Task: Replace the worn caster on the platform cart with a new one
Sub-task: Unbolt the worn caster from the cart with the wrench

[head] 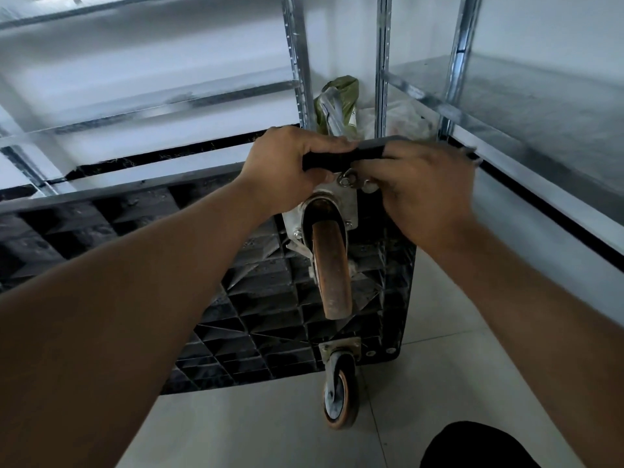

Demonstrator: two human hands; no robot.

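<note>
The fingers [326,146] of the left hand [287,163] wrap a black tool handle [329,163] just above a nut [347,180] on the caster's mounting plate. The right hand [425,187] crowds the handle's other end, too blurred to tell what its fingers hold. The worn caster [332,268] sits at the far right end of the platform cart [270,298], tipped on its side (ribbed underside facing us). A slipping tool could round the nut or skin knuckles on the plate, and a freed nut might roll away across the tiled floor [439,332]. Steel shelving [297,62] stands behind.
</note>
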